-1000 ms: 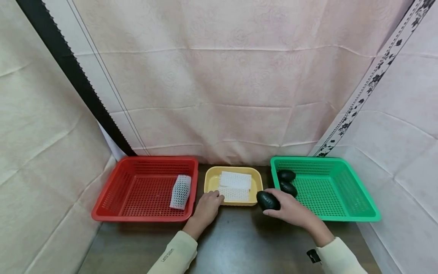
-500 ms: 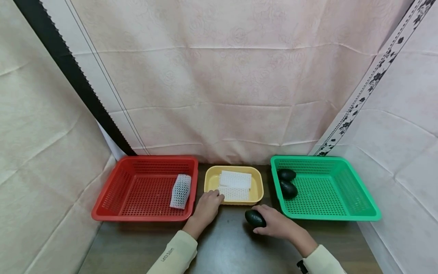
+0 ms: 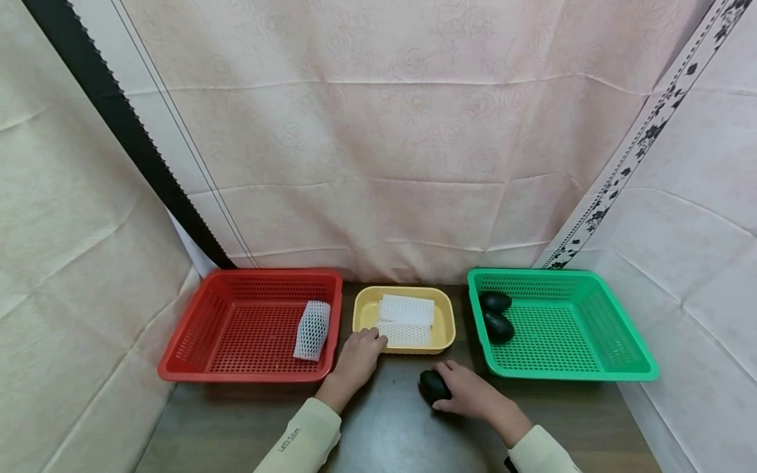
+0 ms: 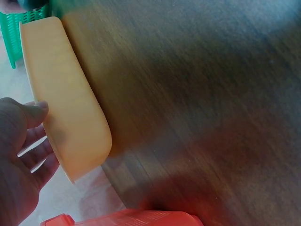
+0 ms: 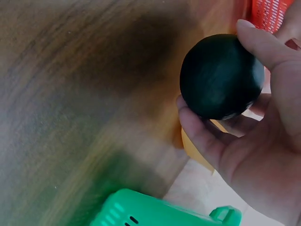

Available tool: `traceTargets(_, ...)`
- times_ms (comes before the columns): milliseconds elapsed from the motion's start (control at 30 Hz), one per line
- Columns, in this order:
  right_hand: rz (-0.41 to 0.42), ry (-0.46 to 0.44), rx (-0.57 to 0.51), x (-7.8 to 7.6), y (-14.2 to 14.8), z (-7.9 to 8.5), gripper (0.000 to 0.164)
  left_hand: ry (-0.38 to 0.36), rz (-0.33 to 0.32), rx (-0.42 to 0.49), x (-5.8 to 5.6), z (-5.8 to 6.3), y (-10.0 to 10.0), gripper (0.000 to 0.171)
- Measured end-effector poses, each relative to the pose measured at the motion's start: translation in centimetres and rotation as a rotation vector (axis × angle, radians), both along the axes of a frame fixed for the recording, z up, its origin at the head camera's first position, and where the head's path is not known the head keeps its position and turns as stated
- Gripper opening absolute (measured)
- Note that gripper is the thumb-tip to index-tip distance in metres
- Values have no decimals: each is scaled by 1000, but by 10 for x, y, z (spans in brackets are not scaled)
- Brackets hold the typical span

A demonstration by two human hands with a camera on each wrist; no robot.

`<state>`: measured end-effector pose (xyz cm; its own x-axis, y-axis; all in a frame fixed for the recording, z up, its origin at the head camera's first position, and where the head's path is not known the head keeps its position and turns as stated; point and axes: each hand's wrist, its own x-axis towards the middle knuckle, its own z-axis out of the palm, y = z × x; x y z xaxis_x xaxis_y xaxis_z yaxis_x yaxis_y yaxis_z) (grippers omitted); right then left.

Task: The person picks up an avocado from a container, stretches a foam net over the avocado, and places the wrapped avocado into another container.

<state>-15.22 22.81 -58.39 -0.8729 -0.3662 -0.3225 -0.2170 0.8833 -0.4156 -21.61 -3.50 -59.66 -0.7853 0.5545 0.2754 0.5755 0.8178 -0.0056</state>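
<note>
My right hand grips a dark green avocado low over the table, in front of the small yellow tray. In the right wrist view, thumb and fingers curl round the avocado. My left hand pinches the tray's near left rim. The left wrist view shows the thumb against the tray's outer wall and the fingers behind the rim. White foam net sleeves lie flat in the tray, partly overlapping.
Left of the tray stands a red basket holding a net-wrapped item. On the right is a green basket, where two more avocados lie by its left wall. Cloth hangs close behind and at both sides.
My right hand has carried the avocado left and toward the front, from beside the green basket to the table before the tray. The left hand stays at the tray's rim.
</note>
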Motion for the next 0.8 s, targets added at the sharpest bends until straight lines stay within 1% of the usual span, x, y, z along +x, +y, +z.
traceTargets(167, -2, 4, 35, 1, -2, -4, 71, -3, -1, 2, 0, 0, 0, 14)
traceTargets(467, 12, 25, 71, 3, -4, -7, 70, -16, 3, 3, 3, 4, 0, 14)
traceTargets(633, 7, 7, 69, 2, -6, -11, 72, -33, 7, 2, 3, 4, 0, 14)
traceTargets(800, 1, -3, 53, 2, -6, -12, 76, -27, 4, -1, 2, 4, 0, 14)
